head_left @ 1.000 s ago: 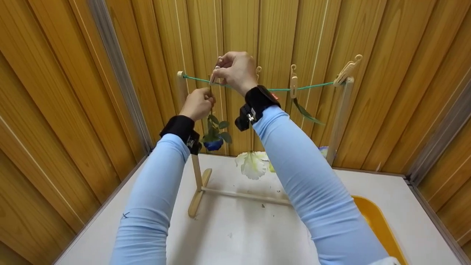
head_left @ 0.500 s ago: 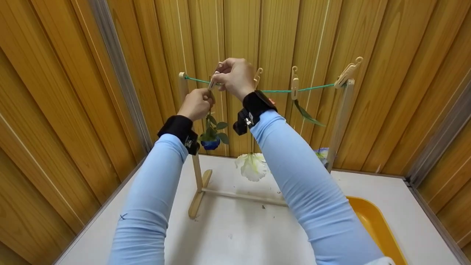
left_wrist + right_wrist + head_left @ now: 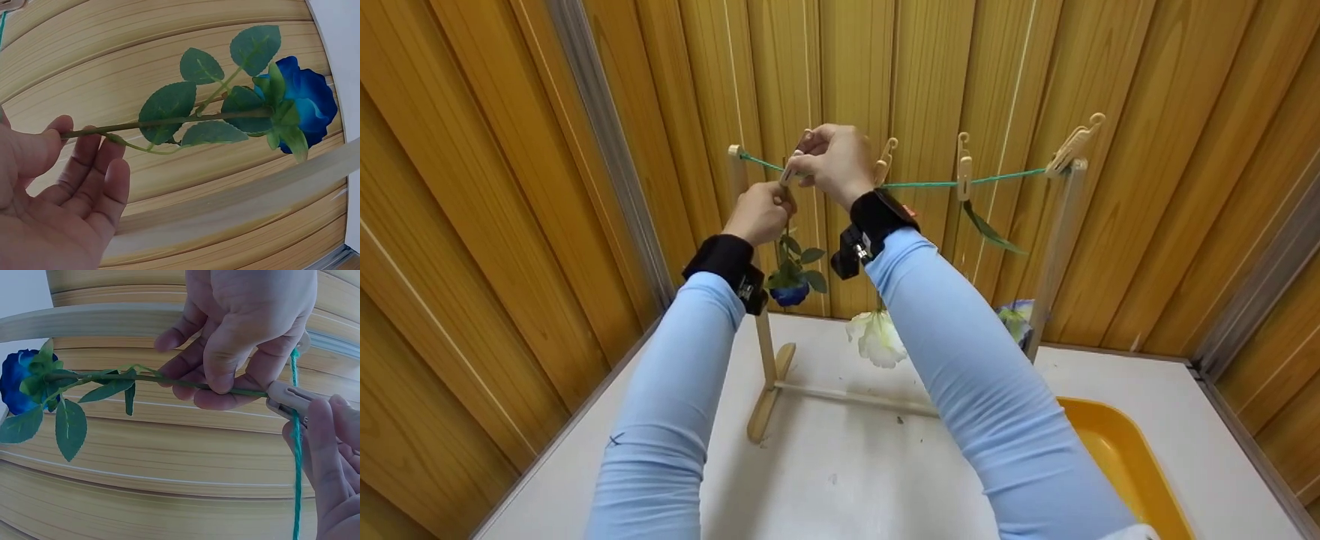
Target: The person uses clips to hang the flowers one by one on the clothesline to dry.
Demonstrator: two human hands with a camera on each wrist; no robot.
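Note:
A blue rose [image 3: 790, 292] hangs head down under the green string [image 3: 930, 183] of a wooden rack. My left hand [image 3: 778, 199] pinches the top of its stem [image 3: 169, 120] between thumb and fingers, just below the string. My right hand [image 3: 804, 162] squeezes a pale clothespin [image 3: 790, 171] on the string, right above the left hand. In the right wrist view the clothespin [image 3: 286, 402] sits at the stem's tip beside the string [image 3: 296, 461], and the blue rose [image 3: 19, 382] points left. The left wrist view shows the bloom [image 3: 304, 107] and its leaves.
A white flower [image 3: 877, 339] and a green leaf [image 3: 987, 229] hang from other clothespins [image 3: 961, 169] on the string. The rack's right post [image 3: 1055, 247] and base bar [image 3: 855, 399] stand on the white table [image 3: 840, 480]. A yellow tray [image 3: 1121, 454] lies at the right. Wood-panelled walls close in around.
Both hands keep their holds on the stem and the clothespin. The right hand has come down slightly toward the left hand and the stem top.

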